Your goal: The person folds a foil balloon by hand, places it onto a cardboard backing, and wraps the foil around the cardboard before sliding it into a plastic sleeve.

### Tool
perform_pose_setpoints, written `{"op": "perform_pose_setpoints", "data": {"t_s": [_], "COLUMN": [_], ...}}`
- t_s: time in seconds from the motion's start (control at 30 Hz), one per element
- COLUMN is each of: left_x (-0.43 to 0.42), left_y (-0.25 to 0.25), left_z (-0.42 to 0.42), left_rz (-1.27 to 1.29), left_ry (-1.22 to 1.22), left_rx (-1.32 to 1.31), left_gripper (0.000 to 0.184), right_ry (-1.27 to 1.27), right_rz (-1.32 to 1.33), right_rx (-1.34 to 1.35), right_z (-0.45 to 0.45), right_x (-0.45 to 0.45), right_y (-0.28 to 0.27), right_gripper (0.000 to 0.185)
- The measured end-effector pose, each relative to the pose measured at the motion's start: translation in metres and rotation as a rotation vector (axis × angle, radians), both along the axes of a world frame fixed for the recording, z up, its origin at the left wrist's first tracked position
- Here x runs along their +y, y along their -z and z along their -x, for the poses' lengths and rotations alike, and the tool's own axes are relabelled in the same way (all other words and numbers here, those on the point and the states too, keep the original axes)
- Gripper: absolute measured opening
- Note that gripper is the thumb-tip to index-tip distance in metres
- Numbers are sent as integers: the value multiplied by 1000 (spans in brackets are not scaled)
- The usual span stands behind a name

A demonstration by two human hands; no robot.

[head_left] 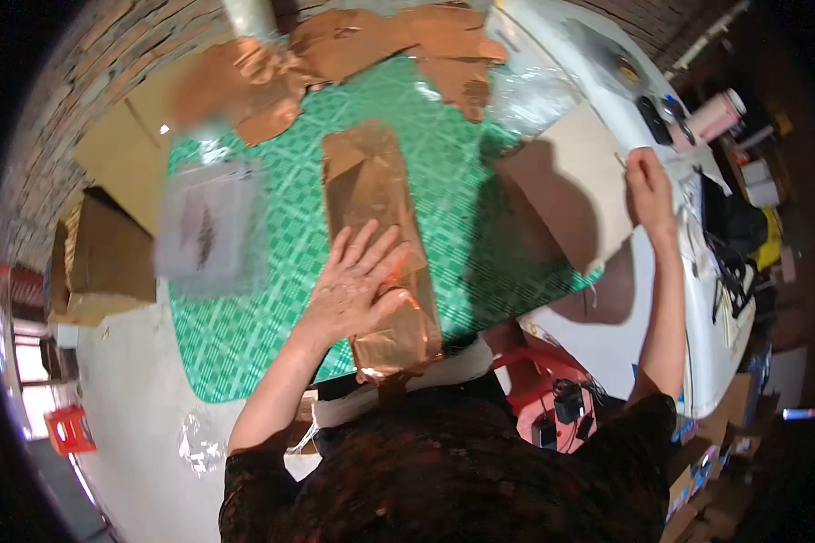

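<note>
My left hand (358, 285) lies flat with fingers spread on a long strip of shiny copper-coloured foil (362, 190). The strip runs from the middle of the green patterned tablecloth (281, 335) to its near edge, close to my body. My right hand (652, 195) is closed at the right, beside the edge of a beige cardboard sheet (575, 167). A thin tip shows by its fingers, but I cannot make out what they hold. The shadow of my head falls across the sheet.
Crumpled copper-coloured foil pieces (362, 41) lie along the far edge. Clear plastic bags (210, 226) are at the left, and clear film (534, 95) lies at the back right. A pink cup (720, 113) stands on the white surface. An open cardboard box (109, 258) sits at far left.
</note>
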State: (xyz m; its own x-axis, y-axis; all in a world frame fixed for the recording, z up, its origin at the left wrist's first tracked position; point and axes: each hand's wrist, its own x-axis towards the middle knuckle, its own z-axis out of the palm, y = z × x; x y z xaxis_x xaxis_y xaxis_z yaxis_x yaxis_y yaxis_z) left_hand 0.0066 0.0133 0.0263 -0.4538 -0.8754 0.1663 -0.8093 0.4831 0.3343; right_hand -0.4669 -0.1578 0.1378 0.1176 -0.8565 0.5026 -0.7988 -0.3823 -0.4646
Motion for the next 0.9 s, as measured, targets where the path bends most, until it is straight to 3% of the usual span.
{"op": "perform_pose_setpoints", "data": {"t_s": [0.1, 0.17, 0.23, 0.3, 0.43, 0.53, 0.9], "left_x": [-1, -1, 0, 0, 0, 0, -1], "left_y": [9, 10, 11, 12, 10, 13, 17], "left_z": [-1, -1, -2, -2, -1, 0, -1], "left_rz": [8, 7, 6, 13, -4, 6, 55], "left_ry": [-3, -2, -3, -1, -11, -11, -5], "left_rx": [-11, -4, -7, 1, -8, 5, 26], "left_gripper": [73, 73, 73, 72, 72, 72, 72], "right_ry": [-78, -209, -434, -452, -681, -641, -745], "right_rz": [-249, -211, -29, -270, -134, -374, -258], "right_rx": [-235, -293, -196, -221, -134, -33, 190], "right_z": [-54, -90, -128, -176, -267, -307, -346], "right_x": [8, -8, -39, -54, -96, -108, -118], "right_y": [-44, -46, -31, -25, 37, 65, 92], "right_gripper": [15, 13, 14, 19, 19, 21, 22]}}
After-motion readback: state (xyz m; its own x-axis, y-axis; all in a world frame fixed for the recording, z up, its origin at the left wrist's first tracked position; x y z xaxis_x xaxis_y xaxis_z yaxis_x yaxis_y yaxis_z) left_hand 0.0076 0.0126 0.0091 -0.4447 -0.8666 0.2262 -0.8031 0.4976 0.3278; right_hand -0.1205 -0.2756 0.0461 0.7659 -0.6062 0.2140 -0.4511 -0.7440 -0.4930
